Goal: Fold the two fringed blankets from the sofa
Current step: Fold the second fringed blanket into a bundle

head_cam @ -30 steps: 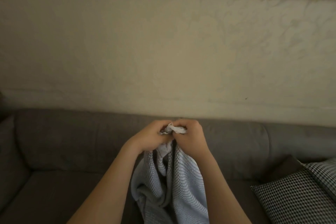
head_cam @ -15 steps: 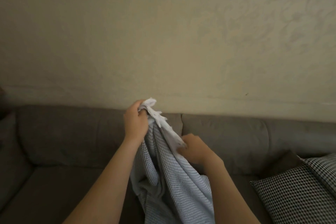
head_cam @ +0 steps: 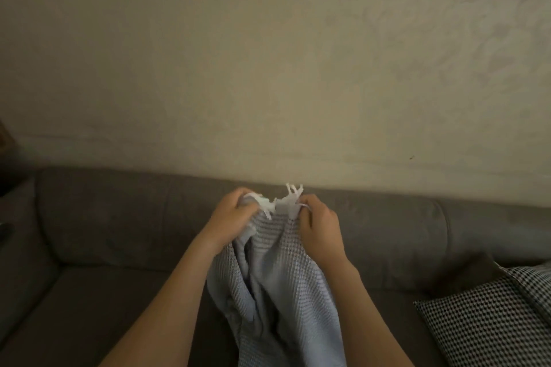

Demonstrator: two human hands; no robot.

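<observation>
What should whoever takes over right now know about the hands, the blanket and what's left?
Left hand: grips the fringed top edge of the grey blanket.
Right hand: grips the same edge close beside it, with white fringe sticking up between the two.
Where: the blanket hangs bunched from both hands, in front of the sofa.
Done: blanket lifted, edge in hand; no neat fold shows yet.
Left: spread the edge and fold this one. The second blanket is not in view.

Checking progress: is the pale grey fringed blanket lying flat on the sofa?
No, the left hand and right hand hold the blanket up by its fringe.
</observation>
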